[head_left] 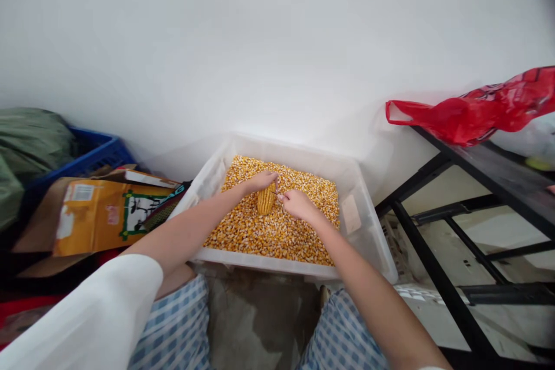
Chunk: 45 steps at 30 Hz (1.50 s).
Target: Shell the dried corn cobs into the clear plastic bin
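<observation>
My left hand (262, 180) is closed around the upper end of a yellow corn cob (265, 202), which points down over the loose kernels. Many rows of kernels still cover its visible side. My right hand (298, 204) is closed just right of the cob, its fingers pinching a thin, dark, pointed tool (276, 192) whose tip reaches the cob. How far the tool runs inside the fist is hidden. Under both hands, a whitish plastic bin (299, 150) holds a deep layer of loose corn kernels (269, 243).
A white wall (260, 40) rises behind the bin. At left lie a flattened yellow carton (97, 214) and a blue crate (106, 153) with a greenish bag (34, 139). On the right stands a black metal frame (425, 248) with a red plastic bag (472, 115) on top.
</observation>
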Tool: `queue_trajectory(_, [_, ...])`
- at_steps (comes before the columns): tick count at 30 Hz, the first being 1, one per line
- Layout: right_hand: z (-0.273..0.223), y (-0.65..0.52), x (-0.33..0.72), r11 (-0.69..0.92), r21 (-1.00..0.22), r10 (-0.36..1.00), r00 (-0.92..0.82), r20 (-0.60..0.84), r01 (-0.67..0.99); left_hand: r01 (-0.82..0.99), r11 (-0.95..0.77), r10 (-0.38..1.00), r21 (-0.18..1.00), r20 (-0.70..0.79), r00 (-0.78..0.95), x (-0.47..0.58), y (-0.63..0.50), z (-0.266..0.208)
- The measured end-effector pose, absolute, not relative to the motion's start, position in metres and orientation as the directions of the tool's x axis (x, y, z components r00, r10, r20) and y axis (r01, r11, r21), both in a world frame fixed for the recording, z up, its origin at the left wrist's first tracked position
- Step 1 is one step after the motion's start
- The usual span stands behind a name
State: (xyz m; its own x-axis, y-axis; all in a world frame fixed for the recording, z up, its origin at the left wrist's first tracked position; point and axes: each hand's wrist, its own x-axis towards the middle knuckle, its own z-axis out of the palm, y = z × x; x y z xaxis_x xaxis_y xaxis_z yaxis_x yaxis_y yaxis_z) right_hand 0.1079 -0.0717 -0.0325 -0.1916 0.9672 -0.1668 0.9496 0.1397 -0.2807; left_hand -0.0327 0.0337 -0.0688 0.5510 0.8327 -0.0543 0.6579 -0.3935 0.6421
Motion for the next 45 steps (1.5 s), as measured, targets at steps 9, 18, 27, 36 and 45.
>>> queue_trajectory(9, [-0.043,-0.067,0.107,0.198,-0.273,0.964,-0.237,-0.122,0.942,0.628,-0.404,0.834,0.666,-0.013,0.551,-0.039,0.040,-0.078])
queue_trajectory(18, [-0.038,-0.068,0.108,0.221,-0.249,0.963,-0.251,-0.097,0.943,0.652,-0.392,0.847,0.649,-0.021,0.530,-0.039,0.038,-0.074])
queue_trajectory(27, [-0.045,-0.072,0.104,0.186,-0.236,0.975,-0.210,-0.078,0.954,0.714,-0.332,0.870,0.617,-0.093,0.485,-0.028,0.023,-0.058])
queue_trajectory(36, [-0.055,-0.084,0.091,0.129,-0.243,0.990,-0.138,-0.018,0.961,0.701,-0.320,0.877,0.638,-0.080,0.473,-0.027,0.023,-0.063])
queue_trajectory(45, [-0.040,-0.072,0.106,0.100,-0.282,0.978,-0.146,-0.148,0.954,0.733,-0.369,0.865,0.571,-0.079,0.496,-0.016,0.027,-0.069])
